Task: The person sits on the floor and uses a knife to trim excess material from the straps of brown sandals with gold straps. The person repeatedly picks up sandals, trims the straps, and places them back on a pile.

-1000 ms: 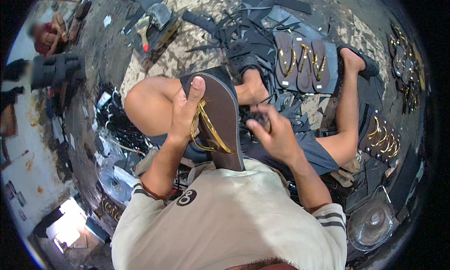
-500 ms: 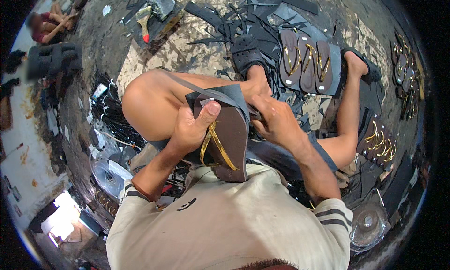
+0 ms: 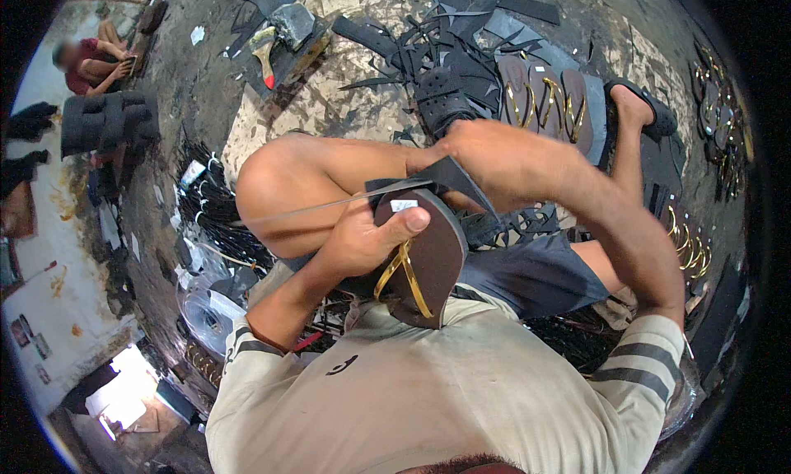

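Close by a pale shirt (image 3: 445, 392), head view: gripped a brown sandal (image 3: 435, 256) in the left hand (image 3: 362, 237), with thumb across its toe end, fingers behind. Curled the right hand (image 3: 494, 163) over a black flap (image 3: 445, 172) beside the toe edge, hold impossible to tell. Lined up beyond: three sandals (image 3: 547, 103) toward the near edge of a grey sheet (image 3: 564, 58).

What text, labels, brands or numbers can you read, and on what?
None legible.
White label on the sandal in the left hand: too small to read.
White sticker on the middle sandal of the three laid out: too small to read.
Dark mark on the shirt: distorted, not readable.
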Action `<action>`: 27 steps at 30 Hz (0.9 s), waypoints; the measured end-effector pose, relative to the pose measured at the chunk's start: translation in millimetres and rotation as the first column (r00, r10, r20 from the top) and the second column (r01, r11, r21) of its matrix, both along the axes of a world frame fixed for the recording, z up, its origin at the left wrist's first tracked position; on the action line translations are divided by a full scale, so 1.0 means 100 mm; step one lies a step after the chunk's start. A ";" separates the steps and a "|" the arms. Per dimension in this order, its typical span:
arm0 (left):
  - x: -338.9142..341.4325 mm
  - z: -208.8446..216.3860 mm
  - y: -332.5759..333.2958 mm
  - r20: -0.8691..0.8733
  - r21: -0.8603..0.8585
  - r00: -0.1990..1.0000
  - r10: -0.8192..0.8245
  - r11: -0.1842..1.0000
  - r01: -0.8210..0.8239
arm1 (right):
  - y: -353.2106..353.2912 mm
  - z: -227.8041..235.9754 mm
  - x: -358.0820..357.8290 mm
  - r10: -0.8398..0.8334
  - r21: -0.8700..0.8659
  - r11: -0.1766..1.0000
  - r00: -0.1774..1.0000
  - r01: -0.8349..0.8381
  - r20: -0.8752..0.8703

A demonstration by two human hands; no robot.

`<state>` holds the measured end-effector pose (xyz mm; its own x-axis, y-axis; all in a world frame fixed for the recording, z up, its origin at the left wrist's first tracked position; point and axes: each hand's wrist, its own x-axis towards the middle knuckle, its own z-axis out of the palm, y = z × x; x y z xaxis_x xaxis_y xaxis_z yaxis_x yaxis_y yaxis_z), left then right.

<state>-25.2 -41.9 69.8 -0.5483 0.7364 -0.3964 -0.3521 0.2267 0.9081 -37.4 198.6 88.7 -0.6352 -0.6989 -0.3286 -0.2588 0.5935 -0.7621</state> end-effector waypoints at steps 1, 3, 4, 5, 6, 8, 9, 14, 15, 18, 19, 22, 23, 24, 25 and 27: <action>-0.03 -0.01 0.02 -0.004 -0.035 0.999 -0.039 0.999 0.038 | 0.02 0.04 -0.05 0.027 -0.002 1.000 0.999 -0.027 -0.045; -0.03 -0.02 0.07 -0.049 -0.077 0.997 -0.053 0.996 0.049 | 0.08 0.09 -0.05 -0.008 -0.066 0.998 0.999 0.005 -0.041; -0.02 -0.03 0.08 -0.008 -0.049 0.999 -0.046 0.998 0.046 | 0.14 0.12 -0.04 -0.020 -0.093 0.995 0.999 0.016 -0.041; 0.00 -0.07 0.04 0.032 -0.020 0.999 -0.041 0.999 0.042 | 0.23 0.09 0.05 -0.103 -0.221 0.971 0.994 0.091 -0.044; -0.02 -0.18 0.03 0.068 0.023 0.997 -0.047 0.999 0.045 | 0.39 0.02 0.16 -0.206 -0.261 0.951 0.969 0.166 -0.136; -0.29 -0.32 -0.38 0.531 0.511 0.787 -0.314 0.859 -0.002 | 0.71 -0.08 0.48 -0.512 -0.260 0.834 0.859 0.487 -0.032; -0.31 -0.27 -0.49 0.552 0.637 0.780 -0.295 0.752 -0.167 | 0.68 -0.14 0.62 -0.647 -0.268 0.733 0.763 0.625 0.009; 0.11 -0.18 0.50 0.223 0.842 0.958 0.178 0.460 -0.281 | 0.16 -0.87 0.94 -0.887 -0.586 0.449 0.258 0.675 -0.383; 0.21 -0.32 0.68 0.261 0.757 0.892 0.370 0.495 -0.427 | -0.01 -0.85 0.93 -0.921 -0.608 0.373 0.356 0.701 -0.155; 0.17 -0.53 0.83 0.440 0.446 0.687 0.579 0.524 -0.726 | -0.28 -0.60 0.98 -0.938 -0.608 0.314 0.338 0.729 -0.079; 0.14 -0.53 0.82 0.484 0.416 0.664 0.569 0.518 -0.747 | -0.30 -0.64 0.98 -0.939 -0.601 0.332 0.313 0.727 -0.139; 0.12 -0.44 0.78 0.594 0.269 0.518 0.616 0.454 -0.849 | -0.39 -1.04 1.22 -0.924 -0.428 0.353 0.240 0.832 -0.297; 0.09 -0.41 0.78 0.623 0.223 0.459 0.634 0.419 -0.880 | -0.39 -1.18 1.43 -0.925 -0.354 0.345 0.251 0.869 -0.284; 0.18 -0.44 0.66 0.591 0.176 0.479 0.649 0.475 -0.862 | -0.46 -1.14 1.53 -0.931 -0.262 0.331 0.268 0.907 -0.248; 0.21 -0.50 0.61 0.586 0.201 0.500 0.638 0.483 -0.852 | -0.46 -1.15 1.52 -0.924 -0.241 0.350 0.292 0.905 -0.247; 0.31 -0.59 0.52 0.559 0.208 0.527 0.640 0.506 -0.837 | -0.43 -1.14 1.46 -0.913 -0.183 0.379 0.334 0.907 -0.235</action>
